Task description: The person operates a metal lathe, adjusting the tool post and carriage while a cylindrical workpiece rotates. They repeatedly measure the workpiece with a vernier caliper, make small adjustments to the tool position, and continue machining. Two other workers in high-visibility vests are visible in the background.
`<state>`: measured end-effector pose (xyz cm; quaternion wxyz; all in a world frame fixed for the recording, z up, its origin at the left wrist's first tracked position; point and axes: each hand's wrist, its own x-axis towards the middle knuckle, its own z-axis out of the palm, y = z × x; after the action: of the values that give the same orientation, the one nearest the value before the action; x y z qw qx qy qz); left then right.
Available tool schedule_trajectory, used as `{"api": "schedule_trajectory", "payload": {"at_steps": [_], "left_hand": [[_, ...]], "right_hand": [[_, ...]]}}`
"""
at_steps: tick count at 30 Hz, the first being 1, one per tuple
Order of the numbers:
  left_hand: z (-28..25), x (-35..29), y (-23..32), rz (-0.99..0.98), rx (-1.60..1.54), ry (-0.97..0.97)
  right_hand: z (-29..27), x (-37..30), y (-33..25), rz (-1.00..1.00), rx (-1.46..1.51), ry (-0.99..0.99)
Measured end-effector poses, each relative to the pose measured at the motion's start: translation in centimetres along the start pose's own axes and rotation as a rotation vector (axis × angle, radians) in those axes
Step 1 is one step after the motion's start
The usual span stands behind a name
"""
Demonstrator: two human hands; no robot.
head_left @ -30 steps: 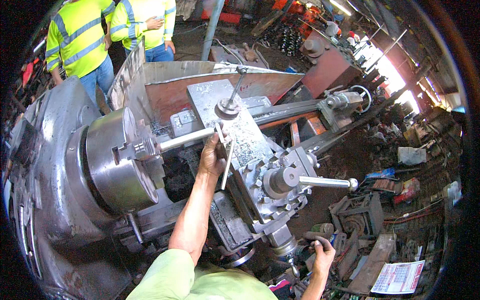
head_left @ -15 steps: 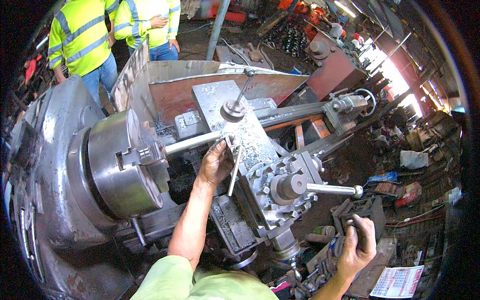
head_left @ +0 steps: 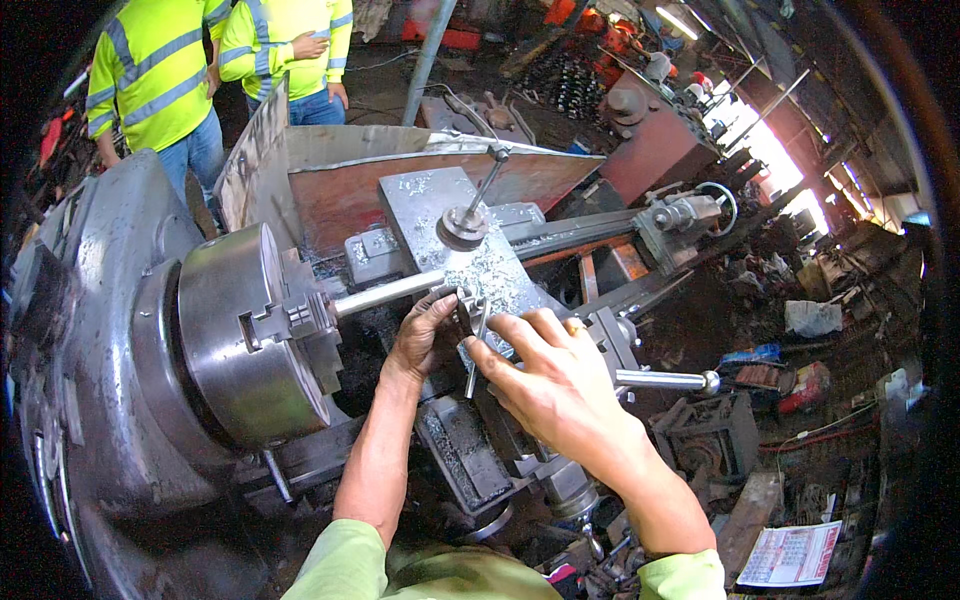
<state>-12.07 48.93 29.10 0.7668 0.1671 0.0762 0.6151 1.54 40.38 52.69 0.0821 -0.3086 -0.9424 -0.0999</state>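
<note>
Beside the end of a bright round steel bar, a slender grey metal tool is clamped in the bare left hand, the bare right hand curled just beside it, its grip indeterminable.

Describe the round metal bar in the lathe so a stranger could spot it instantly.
At the picture's left, the gray lathe headstock carries a shiny cylindrical chuck. A pale, straight bar juts rightward from the chuck's middle, its free end near the left hand. Unlike the lever farther right, which ends in a ball, this bar has a plain end.
</note>
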Motion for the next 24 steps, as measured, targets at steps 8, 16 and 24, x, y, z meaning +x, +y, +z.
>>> {"api": "schedule_trajectory", "payload": {"at_steps": [8, 16, 24], "left_hand": [[1.2, -0.6, 0.2, 0.057, 0.024, -0.029], [1.0, -0.2, 0.2, -0.018, 0.002, 0.066], [2.9, -3.4, 0.2, 0.047, 0.223, 0.237]], "right_hand": [[2.6, 3.3, 1.6, -0.095, 0.049, 0.052], [8.1, 11.2, 6.3, 0.537, 0.324, 0.024], [6.5, 9.4, 6.5, 0.525, 0.513, -0.039]]}}
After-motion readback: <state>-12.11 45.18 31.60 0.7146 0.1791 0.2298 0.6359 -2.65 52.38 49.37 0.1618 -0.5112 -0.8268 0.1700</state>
